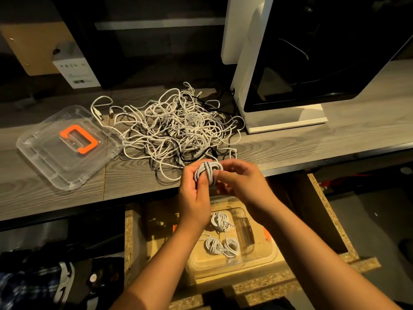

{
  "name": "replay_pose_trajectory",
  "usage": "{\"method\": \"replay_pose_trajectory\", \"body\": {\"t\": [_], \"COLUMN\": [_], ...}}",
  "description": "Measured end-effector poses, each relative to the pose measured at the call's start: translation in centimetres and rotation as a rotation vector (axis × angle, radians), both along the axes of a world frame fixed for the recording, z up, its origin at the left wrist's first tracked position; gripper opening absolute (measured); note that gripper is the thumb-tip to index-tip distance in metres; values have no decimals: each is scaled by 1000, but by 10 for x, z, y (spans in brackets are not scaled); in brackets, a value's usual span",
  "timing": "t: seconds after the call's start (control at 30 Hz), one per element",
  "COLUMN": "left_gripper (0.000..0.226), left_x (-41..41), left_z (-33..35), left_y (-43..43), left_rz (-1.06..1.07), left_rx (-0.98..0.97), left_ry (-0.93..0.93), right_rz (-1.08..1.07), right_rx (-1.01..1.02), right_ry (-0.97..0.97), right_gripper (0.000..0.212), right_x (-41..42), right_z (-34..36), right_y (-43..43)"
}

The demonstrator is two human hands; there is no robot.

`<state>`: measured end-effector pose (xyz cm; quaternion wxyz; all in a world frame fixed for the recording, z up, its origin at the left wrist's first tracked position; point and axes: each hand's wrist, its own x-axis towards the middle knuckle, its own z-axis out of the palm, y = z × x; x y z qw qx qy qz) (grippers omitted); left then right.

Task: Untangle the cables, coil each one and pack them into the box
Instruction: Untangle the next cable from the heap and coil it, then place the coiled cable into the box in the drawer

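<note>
Left hand (194,195) and right hand (241,182) together hold a small coiled cable (207,172) over the front edge of the desk (312,139).

Fingers of both hands curl round the white bundle, the left pinching it from below and the right closing on its side. On the wooden desk a white-framed monitor (312,52) stands at the right. Beside its base lies a loose tangle of cables (176,126), mostly white with a few black strands. A clear lid (64,148) with an orange handle (78,138) lies flat to the left. Below the hands, a clear box (257,260) sits in an open drawer (330,211), holding three white coils (221,246).
</note>
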<state>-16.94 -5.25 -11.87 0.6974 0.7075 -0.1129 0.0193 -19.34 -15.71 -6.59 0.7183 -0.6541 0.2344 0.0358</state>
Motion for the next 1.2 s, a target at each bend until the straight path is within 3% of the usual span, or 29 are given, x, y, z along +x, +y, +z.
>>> {"method": "replay_pose_trajectory", "body": {"t": [0.1,0.23,0.33,0.5,0.6,0.67,0.73,0.8,1.03,1.2], "left_gripper": [24,22,21,25,20,21,21,21,14,11], "left_x": [1,-1,-1,2,3,4,3,2,9,-1], "left_z": [3,1,-2,-2,-4,-4,-3,-4,-8,-32], "left_y": [3,3,2,4,4,1,0,1,12,15], "left_rz": [-76,-67,-63,-110,-87,-70,-79,-116,-247,-172], "left_rx": [-15,-55,-45,91,31,-92,-126,-107,161,481], "left_ry": [1,55,99,102,196,316,367,355,221,304], "right_rz": [-28,-127,-50,45,112,140,157,148,-47,46], "right_rx": [58,-116,-191,32,66,-126,-373,-431,-49,-13], "right_ry": [-26,-93,-108,-72,-64,-103,-158,-201,-168,24], "right_gripper": [11,18,14,24,43,53,51,47,36,31], "right_x": [-1,-1,-1,-4,-6,-5,-4,-4,-11,-26], "right_z": [0,-9,-14,-7,-6,-8,-10,-13,-34,-69], "right_y": [0,4,7,-6,-12,-11,-10,-9,-10,-9]}}
